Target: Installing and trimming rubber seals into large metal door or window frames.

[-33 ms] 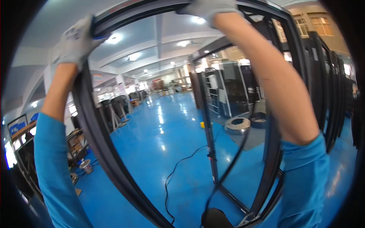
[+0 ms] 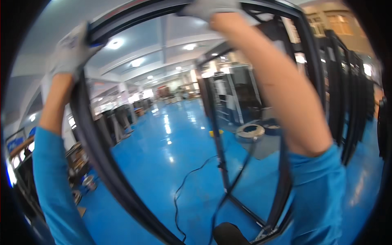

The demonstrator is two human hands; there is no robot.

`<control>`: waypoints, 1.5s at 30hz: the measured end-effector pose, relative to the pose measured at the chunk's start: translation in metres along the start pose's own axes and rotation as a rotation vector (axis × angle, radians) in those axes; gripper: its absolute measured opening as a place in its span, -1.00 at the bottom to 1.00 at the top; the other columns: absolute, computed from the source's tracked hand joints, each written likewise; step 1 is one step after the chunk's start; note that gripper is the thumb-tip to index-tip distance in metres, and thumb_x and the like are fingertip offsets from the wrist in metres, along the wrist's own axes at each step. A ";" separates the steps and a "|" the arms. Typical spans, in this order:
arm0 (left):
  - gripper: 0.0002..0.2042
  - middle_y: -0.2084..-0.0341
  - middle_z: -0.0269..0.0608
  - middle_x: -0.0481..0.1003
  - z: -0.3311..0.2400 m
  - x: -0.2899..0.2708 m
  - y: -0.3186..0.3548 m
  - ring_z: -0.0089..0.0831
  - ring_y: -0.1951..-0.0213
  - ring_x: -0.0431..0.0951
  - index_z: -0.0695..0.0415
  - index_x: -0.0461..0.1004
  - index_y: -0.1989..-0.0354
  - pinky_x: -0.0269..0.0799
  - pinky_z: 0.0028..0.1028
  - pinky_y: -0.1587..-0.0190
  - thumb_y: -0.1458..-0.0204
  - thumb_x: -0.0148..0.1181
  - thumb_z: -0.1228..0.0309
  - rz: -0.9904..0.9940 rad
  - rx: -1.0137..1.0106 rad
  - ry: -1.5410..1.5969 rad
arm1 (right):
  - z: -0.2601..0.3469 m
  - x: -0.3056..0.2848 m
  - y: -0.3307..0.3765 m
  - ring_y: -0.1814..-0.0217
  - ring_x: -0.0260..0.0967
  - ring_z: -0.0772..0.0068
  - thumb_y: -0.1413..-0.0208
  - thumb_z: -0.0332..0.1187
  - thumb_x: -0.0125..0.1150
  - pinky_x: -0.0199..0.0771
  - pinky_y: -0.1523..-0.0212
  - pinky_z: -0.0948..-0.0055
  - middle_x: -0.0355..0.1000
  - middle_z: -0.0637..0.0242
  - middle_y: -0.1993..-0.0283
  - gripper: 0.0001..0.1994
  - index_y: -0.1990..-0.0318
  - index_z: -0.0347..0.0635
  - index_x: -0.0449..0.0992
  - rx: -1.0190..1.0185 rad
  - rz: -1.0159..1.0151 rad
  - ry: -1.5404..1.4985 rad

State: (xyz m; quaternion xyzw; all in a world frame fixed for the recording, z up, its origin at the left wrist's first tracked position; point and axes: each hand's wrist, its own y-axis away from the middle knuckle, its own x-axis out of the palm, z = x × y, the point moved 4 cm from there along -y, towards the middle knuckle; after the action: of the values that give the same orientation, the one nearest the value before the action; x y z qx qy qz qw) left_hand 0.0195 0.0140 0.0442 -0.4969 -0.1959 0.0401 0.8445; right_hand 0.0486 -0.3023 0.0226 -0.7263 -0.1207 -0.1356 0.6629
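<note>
A large black frame point(image 2: 101, 151), like one for a door or window, stands upright in front of me. My left hand point(image 2: 68, 51), in a pale work glove, is closed round its upper left corner. Along the top bar, my right hand point(image 2: 214, 8), also gloved, is closed over the bar; its fingertips are partly cut off by the picture's upper edge. A narrower dark frame point(image 2: 217, 143) stands within and behind the right side; I cannot tell whether the two are joined. Motion blurs both hands slightly.
A black cable point(image 2: 176, 196) snakes over the blue floor point(image 2: 151, 179). Further off lie a pale coil point(image 2: 250, 131) and a small yellow object point(image 2: 215, 133). Several black frames point(image 2: 347, 106) stand upright at the right. A small bucket point(image 2: 89, 183) sits at the left among clutter.
The whole scene has shifted slightly left in the picture, the frame and both hands with it. Both hands keep their hold on the black frame.
</note>
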 end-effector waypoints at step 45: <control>-0.53 0.36 -0.11 0.54 -0.145 -0.011 -0.079 -0.12 0.32 0.58 0.13 0.47 0.18 0.48 -0.26 0.12 0.22 0.48 0.15 -0.015 -0.014 0.157 | -0.040 0.102 0.081 0.31 0.50 0.24 -0.21 -0.33 0.14 0.51 0.22 0.37 0.56 0.21 0.30 -0.76 0.04 -0.11 0.64 0.359 0.244 -1.423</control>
State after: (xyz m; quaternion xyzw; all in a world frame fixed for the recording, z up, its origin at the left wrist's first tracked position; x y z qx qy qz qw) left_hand 0.0536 -0.1484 0.0465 -0.5028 -0.1332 -0.0068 0.8541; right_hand 0.1708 -0.3501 -0.0130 -0.5273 -0.4596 0.4642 0.5433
